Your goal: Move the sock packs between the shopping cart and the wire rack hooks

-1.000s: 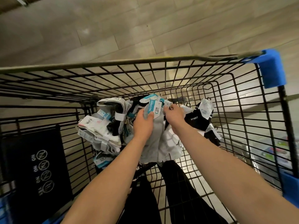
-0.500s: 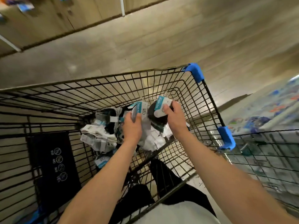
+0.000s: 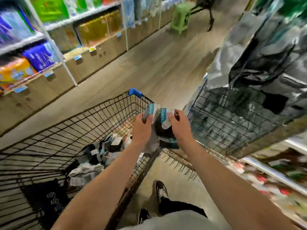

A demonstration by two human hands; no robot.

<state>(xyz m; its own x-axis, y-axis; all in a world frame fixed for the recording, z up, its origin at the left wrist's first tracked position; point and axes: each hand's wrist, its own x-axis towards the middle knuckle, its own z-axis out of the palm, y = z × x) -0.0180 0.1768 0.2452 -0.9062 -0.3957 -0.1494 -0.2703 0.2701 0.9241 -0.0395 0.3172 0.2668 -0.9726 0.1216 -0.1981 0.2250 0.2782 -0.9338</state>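
Note:
My left hand [image 3: 142,130] grips a grey sock pack [image 3: 152,140] by its teal-and-white label, held above the right rim of the black wire shopping cart [image 3: 93,120]. My right hand [image 3: 179,128] grips a black sock pack [image 3: 162,130] with a teal label, right beside the grey one. Both packs hang over the cart's edge. A heap of several more sock packs [image 3: 98,156], white, grey and black, lies in the cart basket below and to the left of my hands.
A wire display bin [image 3: 224,120] stands just right of my hands, with hanging black and silver goods [image 3: 259,60] above it. Shelves of coloured packages [image 3: 41,52] line the left side. A green stool [image 3: 180,17] stands far down the aisle. My shoes [image 3: 161,190] are on the floor.
Both hands lifted their sock packs up out of the cart and moved them right, over the cart's rim toward the wire bin. The view swung up, showing the aisle and shelves.

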